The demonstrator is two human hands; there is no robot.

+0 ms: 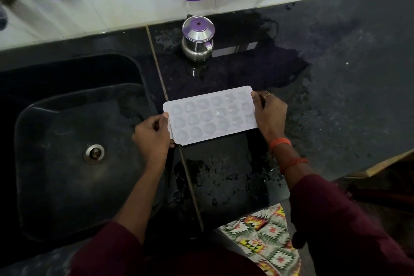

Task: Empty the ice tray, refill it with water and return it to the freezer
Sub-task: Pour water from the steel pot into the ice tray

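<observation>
White ice tray (210, 114) flat over the wet black counter (336, 74) beside the sink (67, 141), left hand (152, 139) pinching one short end, right hand (270, 114) pinching the other, steel pot (198, 39) behind.

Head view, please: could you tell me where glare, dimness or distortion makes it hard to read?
In the head view, the white ice tray is washed out, so its pockets read faintly; the steel pot carries bright highlights; the black sink sits dim; the wide lens bows the counter edge.

No text, label, brand, number or sign can be read anywhere.
</observation>
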